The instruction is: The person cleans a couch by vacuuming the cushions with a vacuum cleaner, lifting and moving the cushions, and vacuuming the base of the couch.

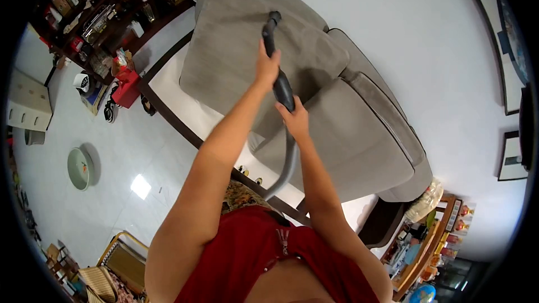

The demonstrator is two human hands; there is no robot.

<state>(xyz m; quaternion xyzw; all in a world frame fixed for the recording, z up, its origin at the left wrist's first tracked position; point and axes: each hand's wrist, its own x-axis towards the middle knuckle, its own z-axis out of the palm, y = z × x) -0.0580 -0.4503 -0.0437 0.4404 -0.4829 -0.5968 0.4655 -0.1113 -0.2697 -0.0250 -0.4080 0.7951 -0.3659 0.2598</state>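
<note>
A dark vacuum cleaner wand (282, 87) slants up and away from me over a grey sofa (230, 39). Its small nozzle (274, 17) appears to touch the upper part of the sofa, near the backrest. My left hand (268, 68) is wrapped round the upper stretch of the wand. Lower down, my right hand (296, 119) grips the handle end, where a grey hose (288, 163) leads off and curves down toward my body. The rest of the vacuum cleaner is out of view.
A dark wooden frame (168, 109) with a pale surface runs along the sofa's front. Left of it, a green basin (78, 168) and a red box (127, 88) stand on the tiled floor. Dark shelves (123, 14) hold many items. A wooden shelf unit (429, 238) stands at lower right.
</note>
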